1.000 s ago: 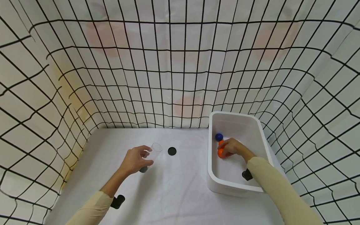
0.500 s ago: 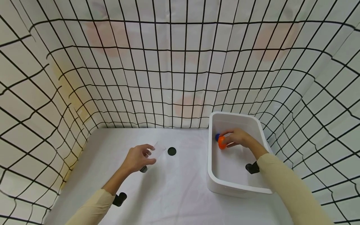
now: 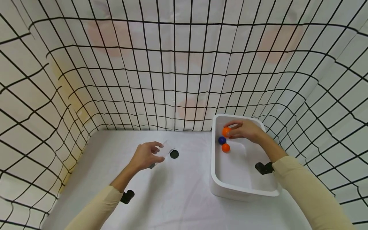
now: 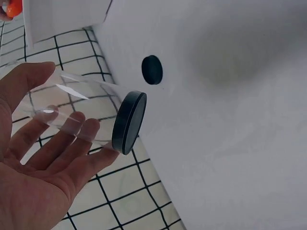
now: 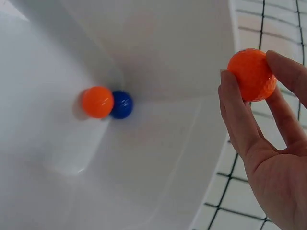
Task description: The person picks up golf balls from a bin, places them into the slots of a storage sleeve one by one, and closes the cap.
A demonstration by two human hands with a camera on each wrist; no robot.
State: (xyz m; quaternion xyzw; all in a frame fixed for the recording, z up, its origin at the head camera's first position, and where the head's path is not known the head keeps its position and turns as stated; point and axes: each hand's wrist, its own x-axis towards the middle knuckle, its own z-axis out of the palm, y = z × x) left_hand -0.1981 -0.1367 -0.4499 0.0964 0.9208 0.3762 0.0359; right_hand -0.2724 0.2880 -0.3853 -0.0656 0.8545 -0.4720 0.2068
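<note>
My left hand [image 3: 143,157] grips a clear tube [image 4: 81,98], its thumb and fingers curled round the sides. A black cap [image 4: 128,123] closes the tube's lower end; the tube is tilted above the table. A second black round cap [image 3: 174,154] lies on the table nearby. Over the white bin, my right hand [image 3: 246,130] pinches an orange golf ball [image 5: 252,75] between thumb and fingertips. Another orange ball [image 5: 97,102] and a blue ball [image 5: 122,105] sit side by side on the bin's floor, against its left wall.
The deep white bin [image 3: 214,159] stands on the right of the white-covered table [image 3: 184,191]. Black wire mesh [image 3: 188,73] rises behind and along both sides, with pale cloth beyond it. Black wrist cameras are strapped at both sleeves.
My right hand has picked up an orange ball from the bin's floor and raised it. The left hand has moved slightly right and away with the tube, tilting it further.
</note>
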